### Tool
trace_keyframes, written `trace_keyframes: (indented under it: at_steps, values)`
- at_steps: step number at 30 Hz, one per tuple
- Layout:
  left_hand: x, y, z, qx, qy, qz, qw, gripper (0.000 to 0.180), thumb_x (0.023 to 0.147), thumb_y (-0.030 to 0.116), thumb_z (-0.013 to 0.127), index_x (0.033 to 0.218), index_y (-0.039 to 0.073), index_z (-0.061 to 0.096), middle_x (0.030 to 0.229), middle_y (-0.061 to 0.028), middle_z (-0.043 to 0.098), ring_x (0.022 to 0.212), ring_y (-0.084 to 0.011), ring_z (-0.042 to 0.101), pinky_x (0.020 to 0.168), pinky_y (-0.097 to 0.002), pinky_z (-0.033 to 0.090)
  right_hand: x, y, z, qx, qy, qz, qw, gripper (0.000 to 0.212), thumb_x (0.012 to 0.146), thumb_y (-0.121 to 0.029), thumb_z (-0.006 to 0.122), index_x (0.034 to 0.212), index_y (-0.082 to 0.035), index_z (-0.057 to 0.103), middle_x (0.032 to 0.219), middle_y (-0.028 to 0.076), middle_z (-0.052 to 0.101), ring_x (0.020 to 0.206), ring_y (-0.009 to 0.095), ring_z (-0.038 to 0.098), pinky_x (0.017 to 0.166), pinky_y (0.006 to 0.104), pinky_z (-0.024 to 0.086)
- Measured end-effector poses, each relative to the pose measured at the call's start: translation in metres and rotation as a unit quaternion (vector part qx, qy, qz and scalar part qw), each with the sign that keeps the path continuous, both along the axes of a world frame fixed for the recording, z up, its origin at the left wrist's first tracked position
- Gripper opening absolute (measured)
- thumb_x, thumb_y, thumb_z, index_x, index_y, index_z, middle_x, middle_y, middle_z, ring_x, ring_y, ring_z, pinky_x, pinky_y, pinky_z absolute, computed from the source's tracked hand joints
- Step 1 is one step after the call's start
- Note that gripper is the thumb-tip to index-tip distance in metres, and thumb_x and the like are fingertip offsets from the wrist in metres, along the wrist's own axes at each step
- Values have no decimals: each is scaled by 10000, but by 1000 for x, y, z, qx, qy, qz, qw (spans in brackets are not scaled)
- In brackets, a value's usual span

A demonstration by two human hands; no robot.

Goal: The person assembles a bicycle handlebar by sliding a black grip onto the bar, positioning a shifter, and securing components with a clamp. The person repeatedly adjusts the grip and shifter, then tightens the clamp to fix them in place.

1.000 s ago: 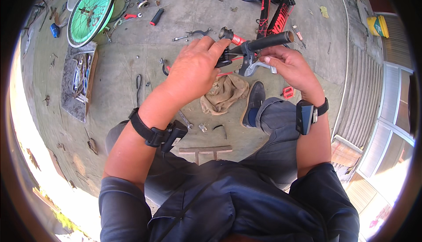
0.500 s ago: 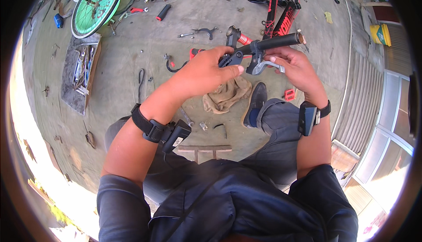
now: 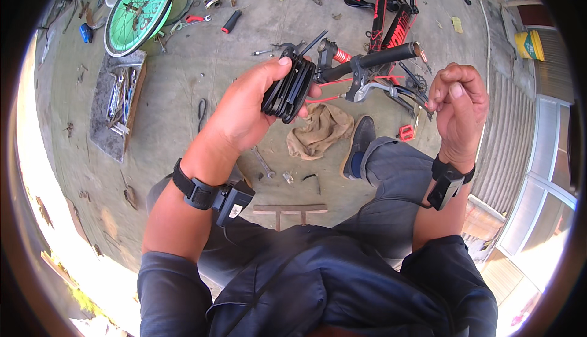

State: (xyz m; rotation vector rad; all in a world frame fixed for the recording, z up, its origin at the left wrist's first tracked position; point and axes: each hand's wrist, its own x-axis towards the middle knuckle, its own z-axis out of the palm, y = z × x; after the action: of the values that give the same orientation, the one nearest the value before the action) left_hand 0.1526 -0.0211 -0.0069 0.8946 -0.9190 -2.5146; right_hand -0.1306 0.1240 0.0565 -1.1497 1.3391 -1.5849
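Note:
In my left hand [image 3: 247, 98], held up left of the handlebar, is a black folding hex key set [image 3: 288, 89] with one key swung out toward the upper right. My right hand [image 3: 461, 107] is raised apart from the bar on its right side, fingers curled and thumb pressed to them; whatever they may hold is too small to make out. Between my hands runs the black handlebar [image 3: 388, 55], carrying a silver brake lever [image 3: 370, 89] on a dark clamp. A red cable [image 3: 327, 99] passes beneath it. Behind stands the black and red bike frame [image 3: 379, 22].
A green-rimmed wheel [image 3: 139, 11] lies at the far left, near a tray [image 3: 101, 126] of wrenches. On the ground are a brown rag [image 3: 321, 130], a red pedal [image 3: 406, 133], a wrench [image 3: 264, 162] and a screwdriver handle [image 3: 231, 21]. A yellow bucket [image 3: 529, 44] stands far right.
Both hands have come off the handlebar and lever. My left hand has drawn back to the left, showing the folding hex key set; my right hand has moved right, fingers curled.

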Motion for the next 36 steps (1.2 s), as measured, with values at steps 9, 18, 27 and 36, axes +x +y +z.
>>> trace_keyframes:
  at_steps: [9,18,27,36]
  values:
    - [4,28,7,-19,63,24,998,448,1082,303,469,1405,-6,510,1144,-162,698,966,-206,685,840,-342,566,112,-25,-29,24,409,25,912,696,710,-220,872,1312,-18,589,1256,159,610,1015,280,669,862,357,573]
    - [2,42,7,-101,23,22,994,442,1073,266,529,1438,17,506,1212,-109,671,1109,-178,651,929,-328,542,124,-26,-37,75,338,13,938,679,692,-184,834,1303,-32,577,1234,126,596,997,278,672,834,377,585]
    - [3,44,9,-113,21,20,993,431,1073,273,528,1411,6,536,1193,-93,682,1093,-166,649,944,-330,535,114,-25,-36,-7,434,2,901,638,642,-252,815,1224,-41,663,1085,85,655,931,279,682,773,375,582]
    - [6,42,8,-146,12,15,989,434,1030,178,581,1433,25,529,1169,-86,692,1022,-133,654,876,-303,542,98,-25,-34,-48,430,37,901,514,708,-251,784,1166,-27,722,1006,79,706,812,263,702,734,353,587]
